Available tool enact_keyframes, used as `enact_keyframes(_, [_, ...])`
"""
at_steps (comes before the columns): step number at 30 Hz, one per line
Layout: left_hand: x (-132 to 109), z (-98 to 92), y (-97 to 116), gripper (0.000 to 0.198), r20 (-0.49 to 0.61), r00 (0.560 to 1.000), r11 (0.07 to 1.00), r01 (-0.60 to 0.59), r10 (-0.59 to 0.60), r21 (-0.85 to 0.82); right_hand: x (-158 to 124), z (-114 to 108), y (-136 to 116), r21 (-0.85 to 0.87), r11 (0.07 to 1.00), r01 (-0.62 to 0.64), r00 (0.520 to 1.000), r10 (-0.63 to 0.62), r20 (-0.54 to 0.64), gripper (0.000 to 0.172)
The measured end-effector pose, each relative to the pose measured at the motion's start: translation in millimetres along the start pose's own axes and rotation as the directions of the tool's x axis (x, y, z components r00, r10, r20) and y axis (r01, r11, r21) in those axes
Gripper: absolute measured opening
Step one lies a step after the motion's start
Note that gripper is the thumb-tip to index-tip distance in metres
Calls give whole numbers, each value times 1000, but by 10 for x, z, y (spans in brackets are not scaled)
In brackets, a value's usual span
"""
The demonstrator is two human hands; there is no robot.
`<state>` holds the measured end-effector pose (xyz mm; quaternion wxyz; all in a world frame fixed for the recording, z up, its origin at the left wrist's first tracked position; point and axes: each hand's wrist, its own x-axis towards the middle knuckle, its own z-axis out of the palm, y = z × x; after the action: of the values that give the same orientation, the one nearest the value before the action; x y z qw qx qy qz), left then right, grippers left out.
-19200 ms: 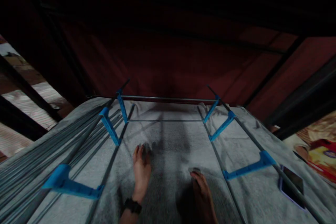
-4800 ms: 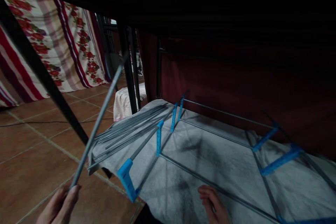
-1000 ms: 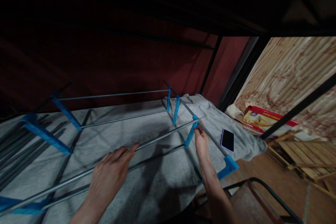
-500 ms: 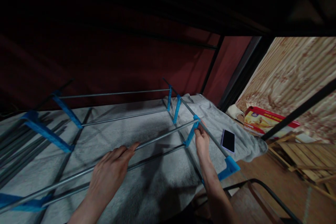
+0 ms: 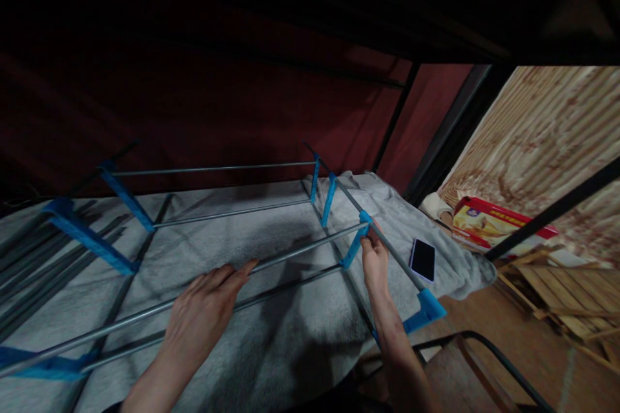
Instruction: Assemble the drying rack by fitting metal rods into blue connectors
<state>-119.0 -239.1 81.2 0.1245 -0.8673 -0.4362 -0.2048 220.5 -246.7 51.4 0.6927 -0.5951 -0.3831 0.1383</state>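
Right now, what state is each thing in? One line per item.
left hand: open, laid flat on the cross rod.
right hand: shut on the blue connector.
cross rod: raised off the towel, right end at the connector.
blue connector: tilted, on the side rail.
phone: flat, screen dark.
grey towel: spread out under the frame.
loose rods: lying bundled at the left.

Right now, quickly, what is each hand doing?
Left hand: open, fingers lying flat along the grey rod.
Right hand: closed, pinching the blue connector at the rod's end.
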Motion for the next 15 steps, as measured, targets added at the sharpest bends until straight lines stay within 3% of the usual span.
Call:
enact_keyframes(9, [27, -4, 5, 48, 45, 999, 1000, 26, -25, -15, -2, -2, -20, -48, 999, -3, 1000, 2, -13, 46])
enact_keyframes(15, [115, -116, -1, 49, 47, 998, 998, 33, -30, -49, -9, -36, -18, -89, 996, 2, 1000, -2, -5, 40])
